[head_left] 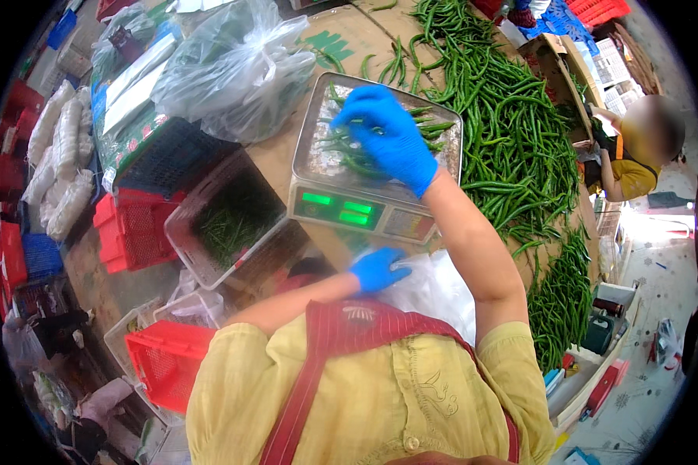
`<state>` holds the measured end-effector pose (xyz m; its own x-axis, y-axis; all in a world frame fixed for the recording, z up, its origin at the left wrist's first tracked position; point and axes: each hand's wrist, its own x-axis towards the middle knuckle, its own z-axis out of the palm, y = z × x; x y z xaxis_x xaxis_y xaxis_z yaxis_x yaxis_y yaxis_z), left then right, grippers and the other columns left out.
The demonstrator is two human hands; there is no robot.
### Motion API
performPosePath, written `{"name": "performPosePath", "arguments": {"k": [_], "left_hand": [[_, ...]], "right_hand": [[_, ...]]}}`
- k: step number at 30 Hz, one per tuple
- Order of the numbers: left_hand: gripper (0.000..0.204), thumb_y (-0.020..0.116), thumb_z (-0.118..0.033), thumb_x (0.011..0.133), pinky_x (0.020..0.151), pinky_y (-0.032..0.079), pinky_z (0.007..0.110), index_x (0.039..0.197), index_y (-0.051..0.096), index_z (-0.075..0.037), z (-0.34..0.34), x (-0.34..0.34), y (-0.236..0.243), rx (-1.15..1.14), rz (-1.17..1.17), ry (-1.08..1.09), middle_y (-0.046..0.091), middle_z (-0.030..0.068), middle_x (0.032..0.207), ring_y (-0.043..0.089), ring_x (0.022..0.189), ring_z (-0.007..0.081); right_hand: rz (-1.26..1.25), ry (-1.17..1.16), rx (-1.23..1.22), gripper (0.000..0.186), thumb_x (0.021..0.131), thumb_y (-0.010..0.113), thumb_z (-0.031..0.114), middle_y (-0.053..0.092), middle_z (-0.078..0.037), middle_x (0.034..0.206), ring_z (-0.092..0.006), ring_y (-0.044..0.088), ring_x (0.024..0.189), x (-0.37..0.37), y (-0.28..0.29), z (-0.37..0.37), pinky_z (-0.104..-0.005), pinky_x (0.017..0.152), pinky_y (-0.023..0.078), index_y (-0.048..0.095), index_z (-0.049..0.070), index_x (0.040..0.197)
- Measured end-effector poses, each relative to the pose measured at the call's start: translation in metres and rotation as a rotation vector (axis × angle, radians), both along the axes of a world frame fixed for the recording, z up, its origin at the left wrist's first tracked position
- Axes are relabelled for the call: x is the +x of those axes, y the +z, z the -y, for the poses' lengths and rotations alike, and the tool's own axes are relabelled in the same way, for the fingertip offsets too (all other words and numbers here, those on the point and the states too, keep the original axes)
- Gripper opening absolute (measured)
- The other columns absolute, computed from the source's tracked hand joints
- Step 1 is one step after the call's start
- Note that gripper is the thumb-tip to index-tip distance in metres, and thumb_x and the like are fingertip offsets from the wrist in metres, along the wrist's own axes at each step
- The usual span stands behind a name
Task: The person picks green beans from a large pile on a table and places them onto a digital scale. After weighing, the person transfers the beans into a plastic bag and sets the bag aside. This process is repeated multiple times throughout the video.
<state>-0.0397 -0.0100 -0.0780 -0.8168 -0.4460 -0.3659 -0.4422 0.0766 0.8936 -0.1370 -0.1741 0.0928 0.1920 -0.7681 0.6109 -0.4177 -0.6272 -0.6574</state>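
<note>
My blue-gloved right hand (392, 136) is over the metal pan (316, 159) of a digital scale (392, 221). Its fingers curl down around some green chillies (357, 164), which look blurred under the glove; more chillies lie in the pan beside it. In front of the scale, my gloved left hand (376, 269) has its fingers apart at the edge of white plastic bags (438, 291), holding nothing that I can see. Green lit readouts (355, 213) show on the scale's front.
A large heap of green chillies (488, 116) covers the table's right side. Left of the scale are clear plastic bags (240, 70), a crate (186, 240) with chillies inside, and red baskets (171, 360). Another person (636, 167) works beyond the heap, at a cardboard box (554, 74).
</note>
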Motion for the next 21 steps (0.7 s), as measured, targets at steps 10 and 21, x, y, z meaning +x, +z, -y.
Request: {"name": "performPosePath", "arguments": {"k": [10, 21], "left_hand": [[0.063, 0.055, -0.051, 0.091, 0.104, 0.04, 0.043, 0.136, 0.051, -0.007, -0.013, -0.002, -0.001, 0.02, -0.016, -0.009, 0.053, 0.0222, 0.133, 0.051, 0.123, 0.038], [0.06, 0.057, -0.047, 0.09, 0.1, 0.043, 0.045, 0.136, 0.05, -0.008, -0.015, -0.001, -0.024, 0.058, -0.108, 0.062, 0.056, 0.0213, 0.13, 0.054, 0.119, 0.0381]], "right_hand": [[0.599, -0.176, -0.357, 0.015, 0.1, 0.051, 0.013, 0.065, -0.014, 0.11, -0.0161, 0.064, 0.079, -0.02, 0.123, -0.018, -0.027, 0.067, 0.052, 0.051, 0.007, 0.113], [0.114, -0.031, 0.391, 0.043, 0.092, 0.063, 0.018, 0.066, -0.008, 0.11, -0.0233, 0.065, 0.094, 0.073, 0.021, -0.03, -0.0351, 0.083, 0.052, 0.053, 0.014, 0.134]]}}
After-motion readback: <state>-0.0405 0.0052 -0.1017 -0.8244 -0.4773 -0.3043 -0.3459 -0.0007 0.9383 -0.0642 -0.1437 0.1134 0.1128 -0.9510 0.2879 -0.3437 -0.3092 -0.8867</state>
